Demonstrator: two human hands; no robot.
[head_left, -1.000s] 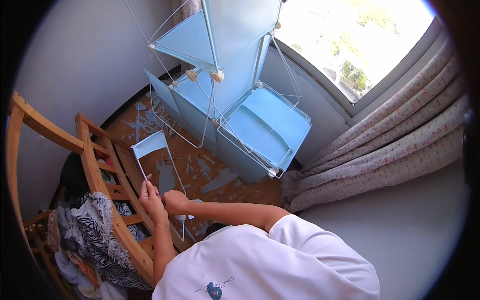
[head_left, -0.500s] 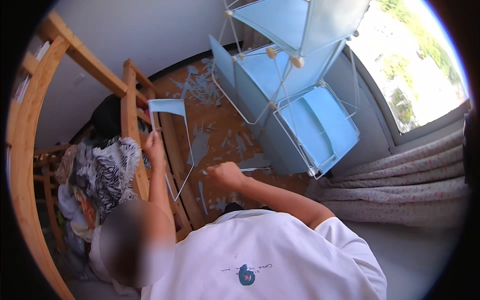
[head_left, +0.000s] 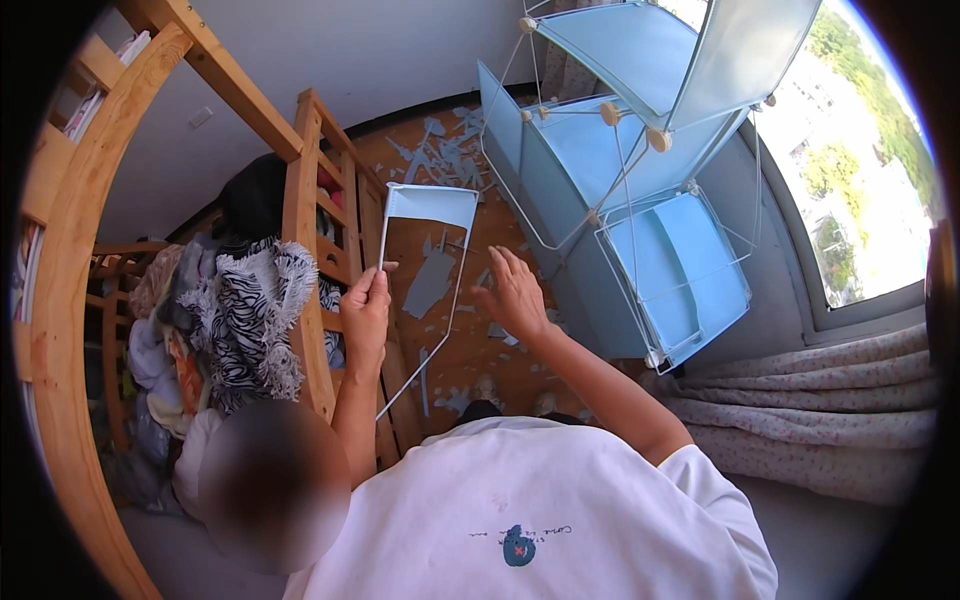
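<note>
My left hand (head_left: 364, 318) is closed around the left side of a thin white wire frame (head_left: 384, 235), which is bent and held up in front of me. A torn strip of light blue sheet (head_left: 432, 204) hangs from the frame's far end; the rest of the frame is bare. Just right of the frame's right side is my right hand (head_left: 515, 295), fingers apart, with nothing seen in it. Beneath both hands, torn grey-blue scraps (head_left: 430, 283) lie on the wooden floor (head_left: 470, 365).
A light blue cube shelf (head_left: 560, 240) of wire and panels leans at the right, by the window (head_left: 850, 200) and a patterned curtain (head_left: 800, 395). At left stands a wooden bed frame (head_left: 303, 190) with clothes and a zebra-print cloth (head_left: 255, 310). More scraps (head_left: 445, 150) lie by the far wall.
My right hand has gone from closed and low to open, farther up beside the frame. My left hand still grips the frame. The whole view has shifted, moving things rightward in the picture.
</note>
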